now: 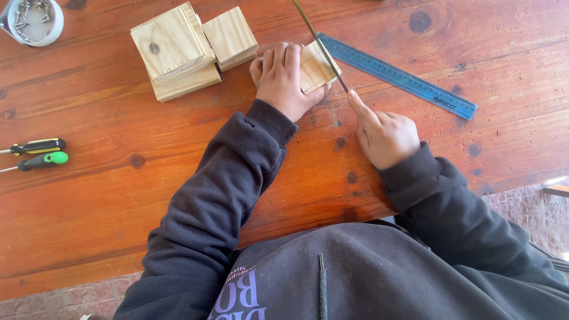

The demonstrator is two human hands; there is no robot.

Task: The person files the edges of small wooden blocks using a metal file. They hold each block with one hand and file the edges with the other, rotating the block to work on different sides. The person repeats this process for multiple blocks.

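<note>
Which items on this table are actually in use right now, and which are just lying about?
In use:
left hand pressing down a small wooden block
right hand gripping a thin blade laid across that block

Lying about:
blue ruler
stacked wooden blocks
two screwdrivers
white tub of screws

— What's the table (118, 195) made of?
— Reddish wood, varnished with a soft sheen, dark knots showing.
— And the blocks (178, 50) far left?
— Pale raw wood, matt, grain and one knot plain. The small block (314, 68) under the left hand (284, 77) looks the same.
— The thin blade (320, 44) by the right hand (382, 136)?
— Dull metal. The blue ruler (403, 77) looks like glossy plastic. The sleeves (225, 178) are dark matt knit cloth.
</note>
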